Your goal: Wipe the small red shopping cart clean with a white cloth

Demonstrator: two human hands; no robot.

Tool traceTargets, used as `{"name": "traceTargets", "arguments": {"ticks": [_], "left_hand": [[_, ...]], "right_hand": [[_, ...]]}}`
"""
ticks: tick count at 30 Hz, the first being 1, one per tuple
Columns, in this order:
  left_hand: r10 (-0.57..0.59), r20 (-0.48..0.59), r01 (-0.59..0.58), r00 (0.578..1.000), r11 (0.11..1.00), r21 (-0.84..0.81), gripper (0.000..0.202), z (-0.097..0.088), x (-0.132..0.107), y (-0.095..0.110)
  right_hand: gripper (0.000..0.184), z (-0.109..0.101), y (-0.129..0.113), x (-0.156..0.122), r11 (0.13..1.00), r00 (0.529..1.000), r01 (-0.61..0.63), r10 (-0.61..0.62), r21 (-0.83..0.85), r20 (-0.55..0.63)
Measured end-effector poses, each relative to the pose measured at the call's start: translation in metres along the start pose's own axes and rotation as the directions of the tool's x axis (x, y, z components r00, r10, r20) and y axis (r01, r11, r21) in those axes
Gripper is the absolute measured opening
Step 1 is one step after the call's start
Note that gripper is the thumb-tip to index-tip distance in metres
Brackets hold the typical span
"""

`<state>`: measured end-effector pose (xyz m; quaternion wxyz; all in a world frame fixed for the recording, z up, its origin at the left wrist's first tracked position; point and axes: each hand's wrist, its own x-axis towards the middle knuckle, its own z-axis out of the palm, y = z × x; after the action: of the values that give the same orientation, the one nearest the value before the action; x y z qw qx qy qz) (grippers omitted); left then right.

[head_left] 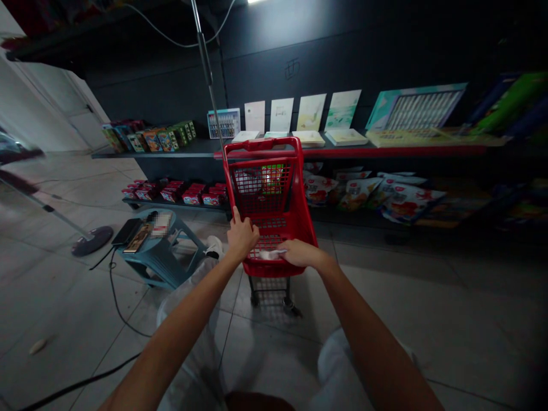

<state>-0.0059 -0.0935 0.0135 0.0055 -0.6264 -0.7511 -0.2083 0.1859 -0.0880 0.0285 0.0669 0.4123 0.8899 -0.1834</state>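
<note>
A small red plastic shopping cart (307, 220) stands upright in front of me, its handle bar toward the shelf. My left hand (242, 233) is on the cart's left side rim, index finger extended along it and the other fingers curled over the edge. In the near end of the cart, my right hand (296, 253) pinches a crumpled white cloth (270, 254) against the red basket. The cloth is slightly blurred, and whether it is fabric or tissue I cannot tell.
A blue plastic stool (160, 260) at left carries a black device and a phone-like object. Behind the cart, a shelf (197, 149) bears boxes and booklets; snack bags (405, 197) lie below. A metal pole (204, 57) rises behind the cart. Cables (117, 311) cross the tiled floor.
</note>
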Motion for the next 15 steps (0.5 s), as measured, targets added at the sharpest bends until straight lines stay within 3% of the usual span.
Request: {"name": "traceTargets", "arguments": {"ticks": [6,11,15], "left_hand": [[-0.038,0.054,0.034,0.998,0.997,0.073,0.024,-0.009,-0.002,0.007],[-0.029,0.057,0.023,0.998,0.994,0.108,0.025,-0.012,-0.005,0.006],[-0.036,0.07,0.028,0.997,0.993,0.114,0.024,-0.013,-0.006,0.003]], "right_hand": [[0.044,0.0,-0.002,-0.014,0.97,0.97,-0.239,0.24,-0.051,0.028],[0.04,0.008,-0.021,-0.002,0.986,0.985,-0.169,0.169,0.009,-0.026],[0.035,0.015,-0.039,0.015,0.99,0.997,0.005,0.006,0.14,-0.077]]}}
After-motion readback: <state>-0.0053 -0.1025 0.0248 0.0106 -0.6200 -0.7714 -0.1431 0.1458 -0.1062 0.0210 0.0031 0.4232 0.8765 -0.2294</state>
